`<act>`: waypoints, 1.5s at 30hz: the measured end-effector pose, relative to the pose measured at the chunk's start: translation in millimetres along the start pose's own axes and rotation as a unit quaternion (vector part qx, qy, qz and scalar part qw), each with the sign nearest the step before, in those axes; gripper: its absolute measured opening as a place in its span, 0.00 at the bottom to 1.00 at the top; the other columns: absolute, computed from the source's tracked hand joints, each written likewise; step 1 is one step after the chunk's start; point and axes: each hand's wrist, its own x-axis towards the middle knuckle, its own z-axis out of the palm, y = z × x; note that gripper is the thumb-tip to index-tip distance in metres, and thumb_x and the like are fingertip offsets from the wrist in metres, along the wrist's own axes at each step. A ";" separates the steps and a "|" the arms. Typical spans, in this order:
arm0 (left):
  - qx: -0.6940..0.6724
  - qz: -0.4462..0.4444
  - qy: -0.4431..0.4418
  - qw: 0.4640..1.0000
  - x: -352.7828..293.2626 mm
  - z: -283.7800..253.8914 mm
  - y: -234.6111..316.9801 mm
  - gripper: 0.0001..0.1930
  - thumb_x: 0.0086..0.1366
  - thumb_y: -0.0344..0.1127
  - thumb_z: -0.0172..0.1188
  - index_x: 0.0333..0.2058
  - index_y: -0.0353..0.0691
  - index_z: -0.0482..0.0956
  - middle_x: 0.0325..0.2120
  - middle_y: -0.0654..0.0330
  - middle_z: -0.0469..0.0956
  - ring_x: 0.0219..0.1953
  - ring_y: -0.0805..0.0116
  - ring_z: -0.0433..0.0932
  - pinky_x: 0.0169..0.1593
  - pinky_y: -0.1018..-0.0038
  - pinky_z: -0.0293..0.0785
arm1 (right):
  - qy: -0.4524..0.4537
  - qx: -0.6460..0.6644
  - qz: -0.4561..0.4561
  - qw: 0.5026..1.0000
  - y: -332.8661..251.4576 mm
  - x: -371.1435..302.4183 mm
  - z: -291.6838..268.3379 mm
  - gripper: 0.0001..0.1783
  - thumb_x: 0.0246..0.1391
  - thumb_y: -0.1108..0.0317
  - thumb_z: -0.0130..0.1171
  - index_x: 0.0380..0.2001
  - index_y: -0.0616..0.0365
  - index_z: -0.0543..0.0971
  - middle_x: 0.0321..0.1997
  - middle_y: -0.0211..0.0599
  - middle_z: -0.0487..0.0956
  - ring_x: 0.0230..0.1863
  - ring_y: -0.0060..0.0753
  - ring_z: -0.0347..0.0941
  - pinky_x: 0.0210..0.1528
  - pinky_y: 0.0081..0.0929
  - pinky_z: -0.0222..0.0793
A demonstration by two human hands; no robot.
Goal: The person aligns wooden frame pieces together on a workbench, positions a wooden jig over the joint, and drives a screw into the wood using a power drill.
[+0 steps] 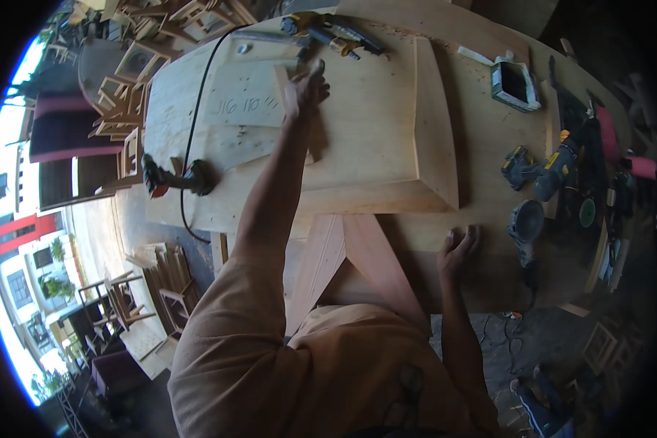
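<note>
Head view: hands (pixel 306 93) (pixel 457 255) half-curled, left over slim wooden strip (pixel 314 143), any hold unclear.

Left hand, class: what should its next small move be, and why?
Perhaps the left hand should settle its grip on the narrow wooden strip before shifting it. The hand lies across the strip, with an end showing on either side, but whether it already holds it is unclear; the right hand rests well apart, so gives it no support.
</note>
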 end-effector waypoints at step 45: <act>-0.185 0.015 -0.494 0.849 -170.8 146.5 18.3 0.33 0.51 0.29 0.63 0.57 0.25 0.67 0.34 0.53 0.78 0.40 0.55 0.79 0.62 0.51 0.67 | 0.040 0.012 0.025 0.999 7.2 6.1 0.1 0.32 0.55 0.58 0.62 0.58 0.65 0.68 0.69 0.61 0.62 0.68 0.68 0.60 0.68 0.62 0.56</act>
